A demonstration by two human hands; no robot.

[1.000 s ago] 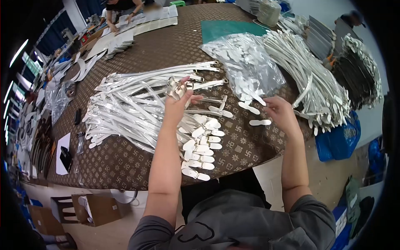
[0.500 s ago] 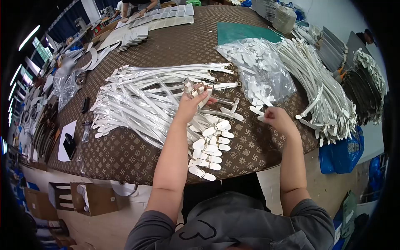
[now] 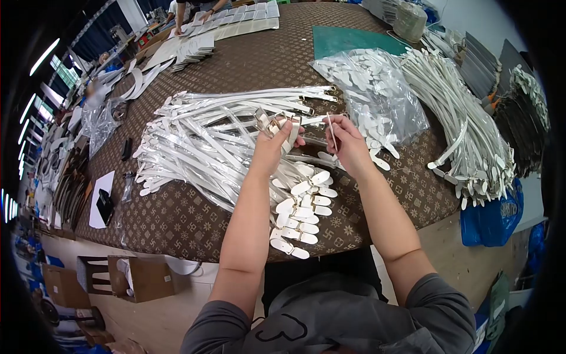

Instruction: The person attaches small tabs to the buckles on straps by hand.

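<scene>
My left hand (image 3: 276,147) is closed around several white straps with metal buckles (image 3: 272,124), their buckle ends standing up above the thumb. Just to its right, my right hand (image 3: 352,148) pinches a small white strap tab (image 3: 332,131), turned nearly edge-on. Under and left of the left hand spreads a pile of white straps (image 3: 194,138), partly in clear wrap. Short white tabs fitted with buckles (image 3: 299,227) lie overlapping below the hands. Beyond the right hand, a clear plastic bag (image 3: 407,115) holds many loose white tabs, some spilling from its near end.
A long bundle of white straps (image 3: 457,127) lies at the right table edge, above a blue bag (image 3: 492,215). Behind are a green mat (image 3: 348,41) and a twine roll (image 3: 409,22). A phone (image 3: 104,206) lies left; another person's arms (image 3: 206,15) work at the far end.
My right hand has moved left from the mouth of the plastic bag, bringing a white tab close to my left hand. The left hand keeps its hold on the buckled straps.
</scene>
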